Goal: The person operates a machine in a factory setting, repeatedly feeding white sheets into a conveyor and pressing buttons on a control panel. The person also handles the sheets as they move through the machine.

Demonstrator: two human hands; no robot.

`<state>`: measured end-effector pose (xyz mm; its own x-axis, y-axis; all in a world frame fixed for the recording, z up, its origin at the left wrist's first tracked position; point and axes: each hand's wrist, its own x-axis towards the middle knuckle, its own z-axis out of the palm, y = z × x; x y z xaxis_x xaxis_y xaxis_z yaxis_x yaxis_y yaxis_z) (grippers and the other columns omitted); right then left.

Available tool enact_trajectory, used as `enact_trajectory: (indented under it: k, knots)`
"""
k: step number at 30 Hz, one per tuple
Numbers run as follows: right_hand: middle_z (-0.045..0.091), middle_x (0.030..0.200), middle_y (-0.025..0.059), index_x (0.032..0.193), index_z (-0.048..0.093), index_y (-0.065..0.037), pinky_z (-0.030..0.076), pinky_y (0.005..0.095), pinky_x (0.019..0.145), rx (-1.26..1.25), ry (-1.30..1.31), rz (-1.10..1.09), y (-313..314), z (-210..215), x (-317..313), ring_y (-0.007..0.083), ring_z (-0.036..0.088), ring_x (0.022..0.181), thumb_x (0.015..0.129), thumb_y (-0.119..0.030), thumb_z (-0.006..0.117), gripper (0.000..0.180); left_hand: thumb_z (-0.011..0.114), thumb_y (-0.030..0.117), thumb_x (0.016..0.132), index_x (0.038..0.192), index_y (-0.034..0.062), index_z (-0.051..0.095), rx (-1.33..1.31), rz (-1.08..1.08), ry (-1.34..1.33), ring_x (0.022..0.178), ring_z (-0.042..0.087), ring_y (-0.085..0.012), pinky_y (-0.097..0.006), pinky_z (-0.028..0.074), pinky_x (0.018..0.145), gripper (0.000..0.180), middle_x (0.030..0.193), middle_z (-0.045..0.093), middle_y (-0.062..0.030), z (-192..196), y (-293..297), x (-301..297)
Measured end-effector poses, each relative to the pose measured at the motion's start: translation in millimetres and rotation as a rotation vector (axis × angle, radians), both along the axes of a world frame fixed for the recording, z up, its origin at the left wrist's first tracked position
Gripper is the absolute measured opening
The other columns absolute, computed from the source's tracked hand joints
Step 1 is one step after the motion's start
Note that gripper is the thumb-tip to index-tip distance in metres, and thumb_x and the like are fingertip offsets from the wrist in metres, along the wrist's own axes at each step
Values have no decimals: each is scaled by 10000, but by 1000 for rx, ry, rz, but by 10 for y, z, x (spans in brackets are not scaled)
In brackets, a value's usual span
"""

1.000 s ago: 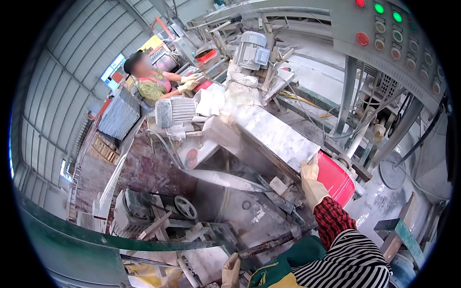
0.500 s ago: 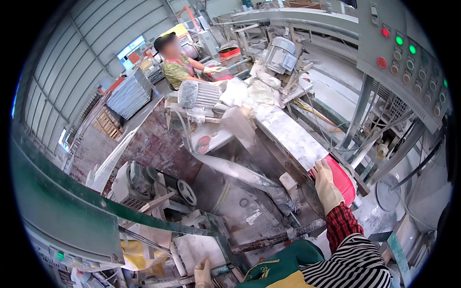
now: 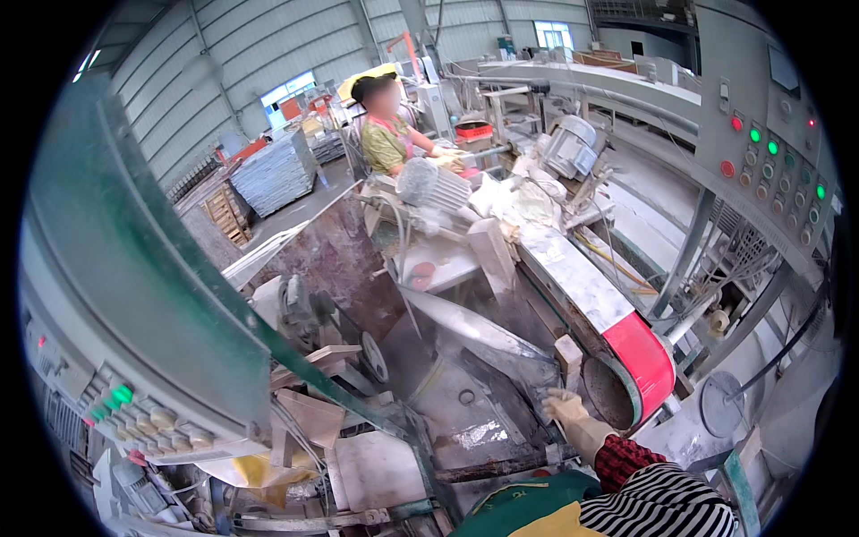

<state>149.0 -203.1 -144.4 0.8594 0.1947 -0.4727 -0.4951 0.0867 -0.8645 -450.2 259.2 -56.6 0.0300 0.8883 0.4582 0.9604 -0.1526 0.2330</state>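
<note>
My right hand [image 3: 577, 422], in a pale cream glove below a red-and-black checked cuff, hovers left of the rounded near end of a conveyor belt [image 3: 640, 362]. Its fingers are stretched out and parted, with nothing in them. The belt is red at this end and covered with white dust farther up. Just beyond my fingertips stands a small pale block [image 3: 568, 352] beside the belt frame. A dusty metal chute [image 3: 479, 327] slopes down toward that spot from the far left. My left hand is out of view.
Green-lit control panels stand at right [image 3: 774, 148] and lower left [image 3: 134, 416]. A dusty motor [image 3: 432, 185] and white cloths [image 3: 519, 204] lie farther along the belt. A gloved co-worker [image 3: 386, 143] sits beyond. A handwheel [image 3: 373, 356] is left of the chute.
My right hand has left the red belt and moved left and down beside it. My left hand, earlier at the bottom edge, has gone out of view. The whole view has shifted.
</note>
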Motion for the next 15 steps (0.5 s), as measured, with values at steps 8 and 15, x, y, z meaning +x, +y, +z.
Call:
enact_trajectory:
  k: [8,15]
  knots:
    - [734,1039,110,1393,554,-17,585,303,706,-215,-35,462,464,237,-36,189,705,807,925,-148,680,502,619,574,905,1313,53,631,215,500,424,1152,592,-425,-582,490,911,662,1335,611,-196,61,-416,-687]
    - [724,1126,165,1447,480,-22,601,337,751,-184,51,673,682,289,-193,234,724,902,984,-131,633,500,579,274,948,1477,33,436,39,479,74,1334,409,-482,-518,323,1121,599,1471,457,-288,-199,-301,-556]
